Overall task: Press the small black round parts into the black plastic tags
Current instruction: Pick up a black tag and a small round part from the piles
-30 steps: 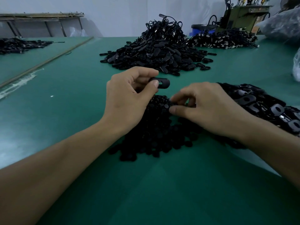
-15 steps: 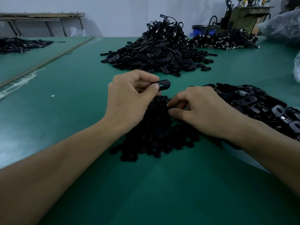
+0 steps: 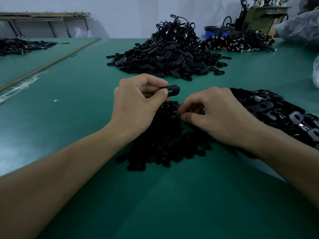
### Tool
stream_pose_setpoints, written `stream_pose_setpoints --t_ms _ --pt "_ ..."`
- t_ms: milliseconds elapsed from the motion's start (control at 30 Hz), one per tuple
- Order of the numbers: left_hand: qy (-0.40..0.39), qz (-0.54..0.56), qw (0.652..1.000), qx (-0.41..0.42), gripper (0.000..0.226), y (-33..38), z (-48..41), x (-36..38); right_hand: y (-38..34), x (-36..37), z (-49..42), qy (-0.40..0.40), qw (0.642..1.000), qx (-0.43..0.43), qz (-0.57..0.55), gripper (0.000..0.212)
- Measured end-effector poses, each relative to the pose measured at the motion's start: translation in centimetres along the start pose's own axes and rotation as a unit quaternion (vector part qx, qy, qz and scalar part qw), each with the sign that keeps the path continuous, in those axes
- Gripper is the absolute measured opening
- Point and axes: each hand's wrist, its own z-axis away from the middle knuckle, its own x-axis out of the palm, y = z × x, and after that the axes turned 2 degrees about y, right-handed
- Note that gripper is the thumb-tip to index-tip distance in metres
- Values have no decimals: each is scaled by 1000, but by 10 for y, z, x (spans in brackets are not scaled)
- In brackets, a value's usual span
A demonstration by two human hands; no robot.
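My left hand [image 3: 136, 104] pinches a black plastic tag [image 3: 171, 90] between thumb and fingers, held just above a heap of small black round parts [image 3: 164, 138] on the green table. My right hand [image 3: 219, 116] rests on the right side of that heap, thumb and forefinger closed together at a small round part [image 3: 177, 114]; the part itself is barely visible against the heap. A pile of black tags [image 3: 276, 111] lies right of my right hand.
A tall heap of black tags with cords [image 3: 167, 56] sits further back at centre. Another dark pile [image 3: 240, 43] lies at back right near a machine [image 3: 262, 16]. A further pile [image 3: 20, 45] lies far left. A clear plastic bag [image 3: 300, 28] is at right.
My left hand with the tag has barely shifted. My right hand's thumb and forefinger have drawn together at the top of the round-part heap.
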Motion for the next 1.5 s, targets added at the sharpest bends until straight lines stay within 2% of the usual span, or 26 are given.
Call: stream_pose_setpoints --t_ms 367,500,633,800,967,1133,1367,1500 --pt "-2 2 1000 2 23 -1 0 0 1 0 0 27 997 13 -74 22" --pt "-2 -1 1000 5 23 -2 -1 0 3 0 -2 27 995 33 -87 19" --pt "-3 -1 1000 8 23 -1 0 -1 6 -4 -2 33 996 47 -66 14" --pt "0 -3 1000 6 23 1 1 -1 4 -5 0 -15 999 42 -26 15" --pt "1 -8 1000 6 23 1 1 -1 4 -5 -1 -23 999 42 -9 15" --pt "-2 -8 1000 8 23 1 1 -1 4 -6 0 -29 999 44 8 4" --pt "27 -19 998 52 23 6 5 -1 -2 -11 -1 11 999 28 27 16" --pt "39 -23 996 82 21 12 10 -1 -5 -12 -2 65 996 7 -63 11"
